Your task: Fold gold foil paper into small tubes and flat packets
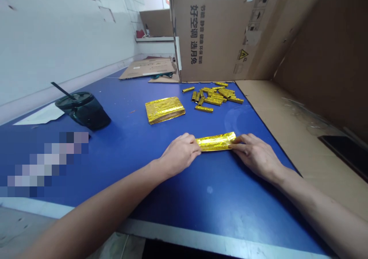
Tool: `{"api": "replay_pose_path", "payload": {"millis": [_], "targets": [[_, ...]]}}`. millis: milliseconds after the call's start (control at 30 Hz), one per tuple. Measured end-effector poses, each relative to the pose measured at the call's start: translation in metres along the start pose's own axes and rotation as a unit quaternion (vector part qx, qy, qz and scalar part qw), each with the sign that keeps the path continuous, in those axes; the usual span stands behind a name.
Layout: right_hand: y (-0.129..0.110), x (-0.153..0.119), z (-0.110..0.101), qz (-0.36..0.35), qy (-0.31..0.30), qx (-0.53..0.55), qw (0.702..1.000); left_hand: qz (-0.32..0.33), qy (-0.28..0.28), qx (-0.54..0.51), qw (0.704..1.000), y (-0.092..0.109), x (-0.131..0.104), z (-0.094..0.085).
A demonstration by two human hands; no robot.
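On the near part of the blue counter [178, 203], a folded gold foil strip [217, 142] spans the gap between two grips: that of the left hand [181, 154] pinches its left end, that of the right hand [255, 153] its right end. It looks light, thin and slick, probably easily creased, so the ends seem the safest hold. The strip's left end is hidden under fingers, and a pixelated patch [43, 163] masks part of the left side.

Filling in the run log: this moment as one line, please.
left hand: holds left end of gold foil piece | right hand: holds its right end | beyond: gold stack, small gold strips | leftward: dark cup
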State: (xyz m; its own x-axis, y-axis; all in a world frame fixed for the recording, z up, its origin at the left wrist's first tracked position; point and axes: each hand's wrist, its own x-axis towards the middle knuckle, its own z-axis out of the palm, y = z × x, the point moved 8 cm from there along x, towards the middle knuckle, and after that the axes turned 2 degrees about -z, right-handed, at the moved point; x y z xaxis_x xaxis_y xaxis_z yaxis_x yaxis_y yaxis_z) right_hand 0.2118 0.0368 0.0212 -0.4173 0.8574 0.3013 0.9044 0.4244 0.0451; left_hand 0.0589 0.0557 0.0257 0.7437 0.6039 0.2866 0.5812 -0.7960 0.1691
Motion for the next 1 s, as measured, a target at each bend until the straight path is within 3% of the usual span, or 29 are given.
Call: {"api": "replay_pose_path", "payload": {"millis": [200, 333, 467, 667, 1000], "targets": [[0.014, 0.0, 0.009, 0.039, -0.026, 0.001, 0.999, 0.122, -0.026, 0.037, 0.992, 0.042, -0.008, 0.01], [0.019, 0.0, 0.008, 0.062, -0.019, 0.11, 0.992, 0.082, 0.0, 0.053, 0.995, 0.027, -0.006, 0.007], [0.038, -0.003, 0.004, 0.155, 0.036, 0.207, 0.965, 0.066, -0.019, 0.06, 0.996, 0.014, -0.004, 0.007], [0.04, -0.002, 0.002, 0.143, 0.045, 0.158, 0.976, 0.074, -0.1, 0.031, 0.992, 0.021, -0.005, 0.011], [0.028, 0.002, 0.015, 0.096, -0.062, 0.109, 0.987, 0.021, -0.085, -0.014, 0.996, 0.02, -0.003, 0.006]]}}
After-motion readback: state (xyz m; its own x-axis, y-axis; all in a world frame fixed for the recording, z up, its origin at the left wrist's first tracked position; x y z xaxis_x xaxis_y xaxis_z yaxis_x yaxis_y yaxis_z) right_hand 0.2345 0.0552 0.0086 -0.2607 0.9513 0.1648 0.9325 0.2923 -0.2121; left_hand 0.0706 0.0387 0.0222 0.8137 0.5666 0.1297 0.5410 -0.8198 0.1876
